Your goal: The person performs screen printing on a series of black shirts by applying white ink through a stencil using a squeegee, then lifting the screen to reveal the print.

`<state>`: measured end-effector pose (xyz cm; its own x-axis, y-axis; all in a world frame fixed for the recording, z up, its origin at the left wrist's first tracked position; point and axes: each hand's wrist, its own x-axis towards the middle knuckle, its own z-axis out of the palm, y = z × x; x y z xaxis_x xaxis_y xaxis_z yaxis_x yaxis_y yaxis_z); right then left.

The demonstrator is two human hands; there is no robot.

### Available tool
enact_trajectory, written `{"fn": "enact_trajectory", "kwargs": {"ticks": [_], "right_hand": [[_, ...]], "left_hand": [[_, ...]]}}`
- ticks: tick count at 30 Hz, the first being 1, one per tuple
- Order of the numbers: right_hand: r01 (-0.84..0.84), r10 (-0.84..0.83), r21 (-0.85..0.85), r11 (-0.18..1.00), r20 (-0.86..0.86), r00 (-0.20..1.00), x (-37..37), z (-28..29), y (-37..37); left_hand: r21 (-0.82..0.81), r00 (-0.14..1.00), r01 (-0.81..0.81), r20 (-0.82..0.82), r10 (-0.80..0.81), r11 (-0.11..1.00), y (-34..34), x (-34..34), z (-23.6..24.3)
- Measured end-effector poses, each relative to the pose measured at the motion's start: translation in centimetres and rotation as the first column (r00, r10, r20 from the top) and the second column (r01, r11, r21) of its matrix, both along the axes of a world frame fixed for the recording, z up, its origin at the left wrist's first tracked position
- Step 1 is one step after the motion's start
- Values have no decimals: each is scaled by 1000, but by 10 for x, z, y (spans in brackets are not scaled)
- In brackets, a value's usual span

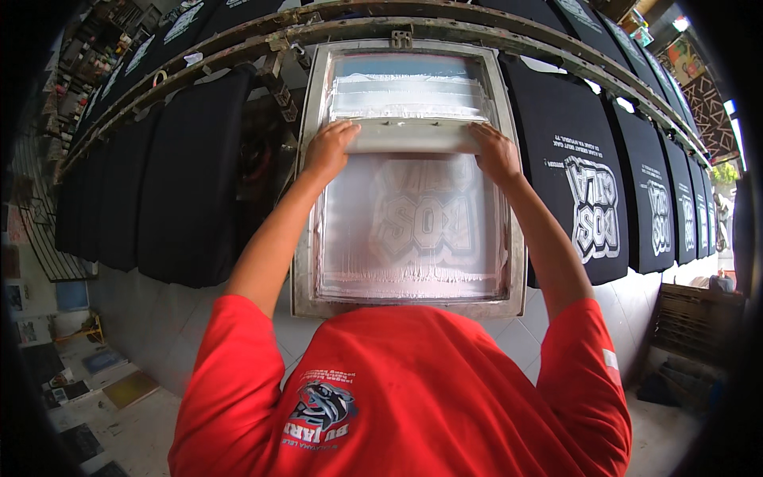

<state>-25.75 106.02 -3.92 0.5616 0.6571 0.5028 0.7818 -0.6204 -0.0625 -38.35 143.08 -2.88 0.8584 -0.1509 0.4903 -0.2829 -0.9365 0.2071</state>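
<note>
A framed printing screen (515,262) lies flat in front of me, its pale mesh showing a faint lettered design and white ink streaks at the far and near ends. Across its upper part is a long, pale squeegee (413,137), held level. My left hand (330,149) grips the squeegee's left end, with fingers curled over its top edge, and my right hand (497,155) grips the right end in the same way. The blade's lower edge is hard to make out against the mesh.
Black shirts on boards stand in rows: plain ones (191,175) at left, white-printed ones (556,111) at right. Worn rails (238,49) curve behind the screen, with more shirts beyond. Flat panels (127,389) lie on the floor at lower left; a slatted wooden piece (687,322) is at right.
</note>
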Motion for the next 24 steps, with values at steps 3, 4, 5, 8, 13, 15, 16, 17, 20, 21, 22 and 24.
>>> {"fn": "enact_trajectory", "kwargs": {"ticks": [3,4,5,8,13,15,16,17,20,21,22,24], "right_hand": [[165,-236,-236,958,-312,920,5,48,19],[119,-196,-269,956,-283,939,7,65,17],[128,-204,-259,957,-295,933,-1,80,15],[153,-229,-251,956,-310,923,-37,120,-2],[37,-160,-255,966,-480,862,-176,118,-47],[78,-167,-199,977,-482,860,-240,110,-69],[82,-172,-192,978,-518,838,-264,107,-74],[67,-137,-149,987,-530,837,-283,107,-79],[75,-135,-133,988,-540,830,-312,103,-83],[82,-148,-147,986,-530,835,-311,100,-82],[84,-157,-160,984,-531,833,-312,96,-80],[91,-165,-166,982,-514,842,-314,90,-78]], "left_hand": [[-22,970,-56,-238,49,998,6,0,32],[-40,928,-69,-369,50,997,4,5,53],[-45,932,-65,-359,45,997,2,-1,64],[-59,942,-54,-334,31,997,-12,-33,97],[-75,894,-22,-449,-14,997,-52,-184,106],[-84,856,-20,-516,-26,996,-70,-234,96],[-78,852,-5,-522,-37,997,-75,-256,93],[-81,850,20,-523,-60,996,-81,-273,89],[-70,801,2,-597,-43,998,-93,-297,88],[-81,807,-7,-589,-42,997,-94,-298,83],[-89,806,-20,-591,-37,996,-95,-302,76],[-88,810,-51,-587,-10,995,-97,-307,66]]}}
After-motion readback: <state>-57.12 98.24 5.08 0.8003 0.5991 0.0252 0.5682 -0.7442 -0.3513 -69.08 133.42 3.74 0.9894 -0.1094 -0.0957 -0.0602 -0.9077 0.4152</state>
